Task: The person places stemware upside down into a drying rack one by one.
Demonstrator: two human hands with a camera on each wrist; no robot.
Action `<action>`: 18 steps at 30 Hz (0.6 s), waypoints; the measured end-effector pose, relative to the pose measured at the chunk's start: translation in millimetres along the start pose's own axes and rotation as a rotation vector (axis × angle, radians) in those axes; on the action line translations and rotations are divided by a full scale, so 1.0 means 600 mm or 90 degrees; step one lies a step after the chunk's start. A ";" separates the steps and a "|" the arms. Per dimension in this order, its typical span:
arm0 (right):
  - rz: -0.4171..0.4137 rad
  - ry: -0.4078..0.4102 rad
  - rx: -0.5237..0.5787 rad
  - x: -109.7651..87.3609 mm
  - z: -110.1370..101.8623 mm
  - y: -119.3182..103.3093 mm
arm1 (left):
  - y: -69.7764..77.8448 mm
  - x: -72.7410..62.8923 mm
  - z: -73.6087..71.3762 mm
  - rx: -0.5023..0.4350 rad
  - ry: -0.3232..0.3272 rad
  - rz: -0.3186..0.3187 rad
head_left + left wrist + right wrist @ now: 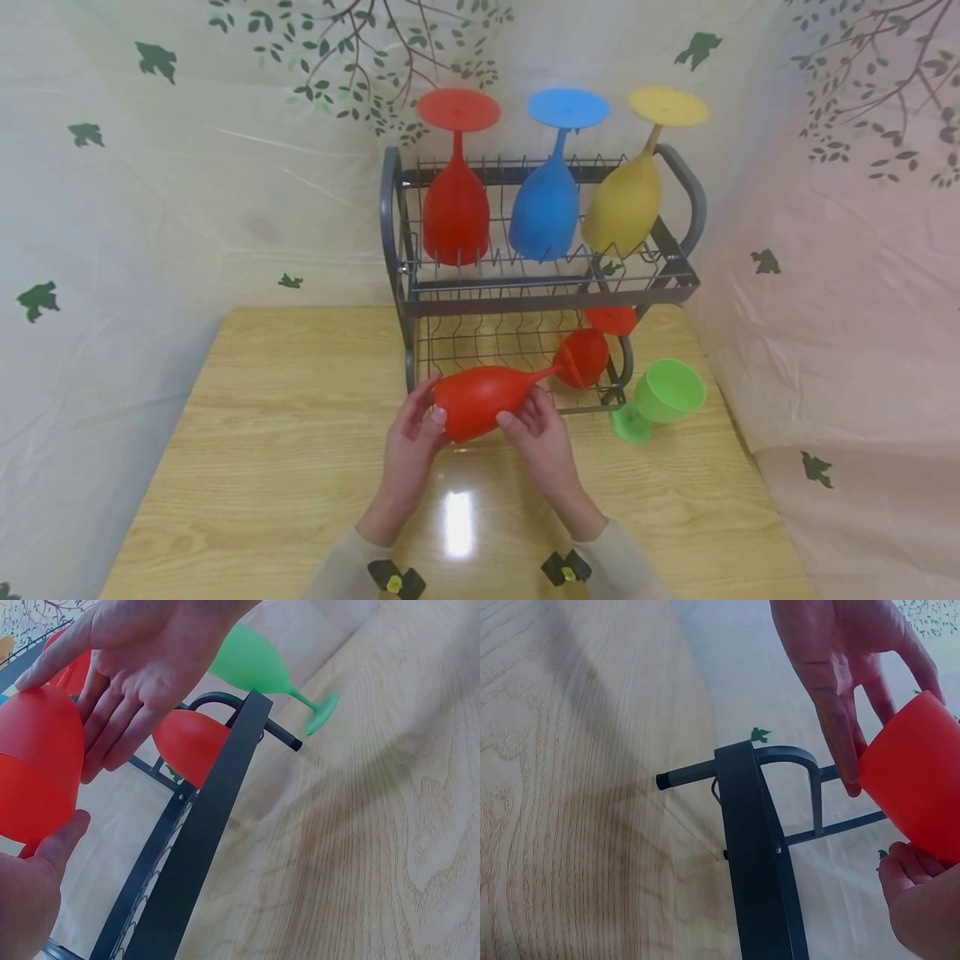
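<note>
A red plastic goblet [483,400] lies on its side in the air between my two hands, rim to the left and stem to the right. My left hand [408,433] holds the bowl at its rim end, thumb on the near side and fingers behind. Near the stem, my right hand [543,437] holds the bowl's other end, with its thumb [56,667] against the red wall. The goblet's foot overlaps another red goblet [588,354] on the lower rack tier in the head view.
Upside down on the upper tier of a dark two-tier dish rack [547,300] stand a red goblet [456,212], a blue goblet [545,212] and a yellow goblet [624,208]. A green goblet [667,392] stands on the wooden table [285,450], right of the rack. Patterned cloth [300,208] hangs behind.
</note>
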State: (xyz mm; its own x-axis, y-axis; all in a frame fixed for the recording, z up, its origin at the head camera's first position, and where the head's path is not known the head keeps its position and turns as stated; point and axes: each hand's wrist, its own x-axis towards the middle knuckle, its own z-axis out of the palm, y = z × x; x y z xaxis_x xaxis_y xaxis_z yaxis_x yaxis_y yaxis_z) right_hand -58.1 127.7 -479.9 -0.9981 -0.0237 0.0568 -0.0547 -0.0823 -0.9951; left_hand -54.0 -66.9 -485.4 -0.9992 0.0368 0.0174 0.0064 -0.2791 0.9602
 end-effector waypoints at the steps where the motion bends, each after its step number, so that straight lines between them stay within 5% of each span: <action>1: 0.003 0.000 0.001 0.000 0.000 0.000 | 0.000 0.000 0.000 0.002 -0.001 -0.002; 7: 0.001 0.013 -0.028 0.002 -0.005 -0.001 | -0.004 0.001 -0.005 0.056 -0.012 0.029; 18: -0.015 0.065 -0.033 0.018 -0.032 -0.003 | -0.015 0.001 -0.036 0.324 -0.014 0.191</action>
State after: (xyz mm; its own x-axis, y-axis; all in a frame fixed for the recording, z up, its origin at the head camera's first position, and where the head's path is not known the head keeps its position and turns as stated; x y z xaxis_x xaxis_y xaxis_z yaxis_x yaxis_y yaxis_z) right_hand -69.2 146.8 -479.3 -0.9940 0.0798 0.0745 -0.0771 -0.0306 -0.9966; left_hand -55.5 -85.0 -499.8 -0.9496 0.0486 0.3096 0.3126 0.2149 0.9253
